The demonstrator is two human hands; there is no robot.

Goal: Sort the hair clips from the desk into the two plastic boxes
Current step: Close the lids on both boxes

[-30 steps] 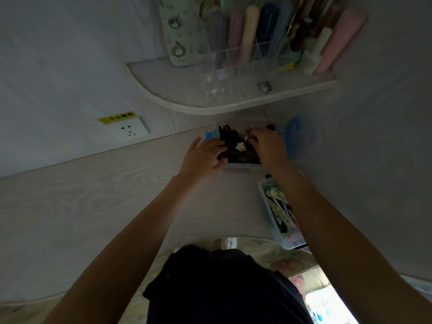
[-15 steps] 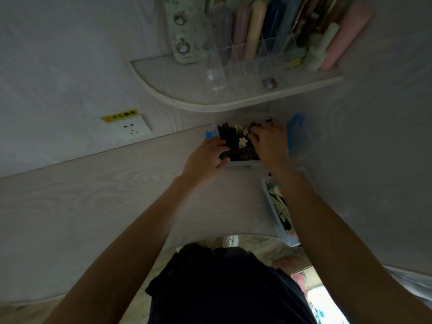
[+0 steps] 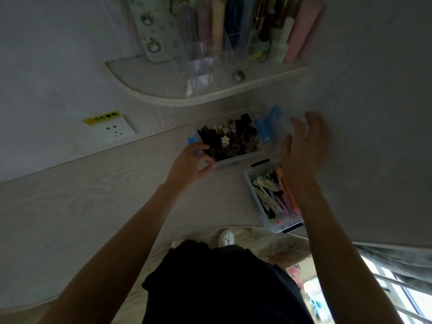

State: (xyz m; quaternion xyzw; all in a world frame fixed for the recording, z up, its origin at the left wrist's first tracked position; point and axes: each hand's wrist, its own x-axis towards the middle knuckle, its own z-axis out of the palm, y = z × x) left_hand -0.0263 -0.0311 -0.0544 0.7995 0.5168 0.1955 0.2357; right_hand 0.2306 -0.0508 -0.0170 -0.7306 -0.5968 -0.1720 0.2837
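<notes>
A clear plastic box (image 3: pixel 238 158) full of dark claw clips (image 3: pixel 231 139), one with a white flower, stands at the back of the desk. My left hand (image 3: pixel 189 163) grips its front left corner. Nearer on the right, a second clear box (image 3: pixel 251 183) holds long pastel clips (image 3: pixel 271 197). My right hand (image 3: pixel 304 146) hovers blurred above the gap between the boxes, fingers spread, holding nothing. A clear lid with blue latches (image 3: pixel 268 122) leans behind the first box.
A curved wall shelf (image 3: pixel 187 99) above the boxes carries a clear organiser with bottles and tubes. A wall socket (image 3: pixel 114 130) with a yellow label sits to the left. The desk's front edge curves near my body, and a wall runs close on the right.
My right hand has lifted off the box of dark clips and swung right, fingers spread. My left hand stays at the box's left corner. The camera has shifted, showing more of the second box.
</notes>
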